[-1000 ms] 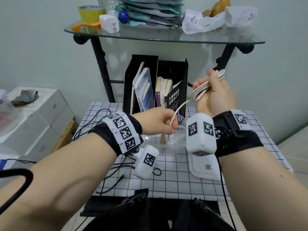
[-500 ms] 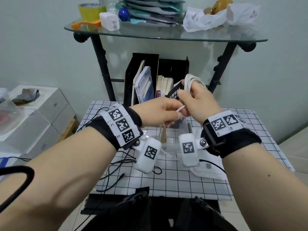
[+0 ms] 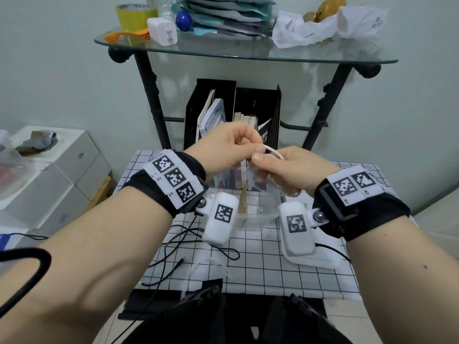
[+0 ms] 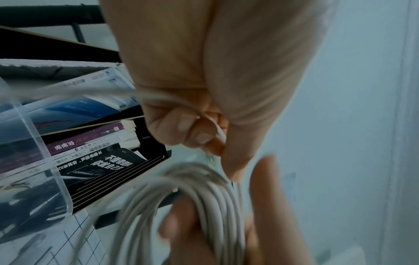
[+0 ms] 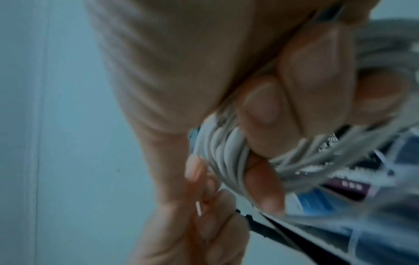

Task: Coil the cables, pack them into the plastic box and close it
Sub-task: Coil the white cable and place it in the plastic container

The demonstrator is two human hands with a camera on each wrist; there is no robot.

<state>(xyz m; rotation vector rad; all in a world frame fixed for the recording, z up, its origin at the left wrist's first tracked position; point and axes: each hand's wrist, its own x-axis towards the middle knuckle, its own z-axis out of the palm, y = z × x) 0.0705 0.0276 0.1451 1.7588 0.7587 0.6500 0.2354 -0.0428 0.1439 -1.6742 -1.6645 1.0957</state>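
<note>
Above the clear plastic box (image 3: pixel 250 218), both hands meet over the checked table. My right hand (image 3: pixel 267 162) grips a white cable coil (image 5: pixel 223 152) of several loops, its fingers curled round the bundle. My left hand (image 3: pixel 249 148) pinches the free end of the same white cable (image 3: pixel 273 151) right next to the coil. In the left wrist view the loops (image 4: pixel 204 199) hang just under my left hand's curled fingers (image 4: pixel 192 129). Thin black cables (image 3: pixel 183 247) lie loose on the table at the left. The box lid (image 3: pixel 325 259) lies to the right of the box.
A black file holder with books (image 3: pixel 233 120) stands right behind the box. Above it a glass shelf (image 3: pixel 248 52) on black legs carries clutter. White boxes (image 3: pixel 57 170) stand to the left. The checked table (image 3: pixel 273 271) ends near my lap.
My right hand has come down from its raised position with the coil and now meets my left hand above the box. The free stretch of cable between the hands has shortened.
</note>
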